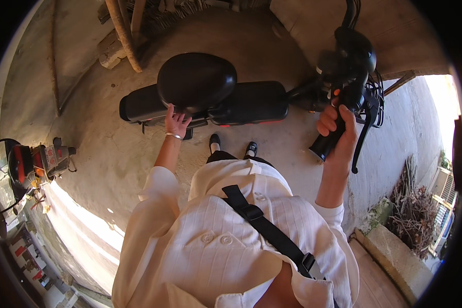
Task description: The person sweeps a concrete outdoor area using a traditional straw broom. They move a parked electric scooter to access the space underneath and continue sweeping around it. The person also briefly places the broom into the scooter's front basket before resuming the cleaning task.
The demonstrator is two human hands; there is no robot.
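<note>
A black electric bike stands across in front of me, its wide saddle [196, 81] at the middle left. My left hand [176, 124] is palm up at the saddle's near edge, fingers spread; the fingertips appear to touch it. Under the saddle, a long black rear seat [141, 104] sticks out to the left. A black box-like body [259, 102] extends to the right. My right hand [340, 132] is wrapped around the black handlebar grip [323, 146]. Beside it, the brake lever [365, 136] curves down. Red and orange buttons show just above the fingers.
A wire basket [378, 100] sits at the bike's front. Wooden poles [122, 33] lean at the back left. Another two-wheeler with a red rear [23, 164] stands far left. Dry twigs [410, 215] are heaped by a low concrete ledge [395, 264] on the right.
</note>
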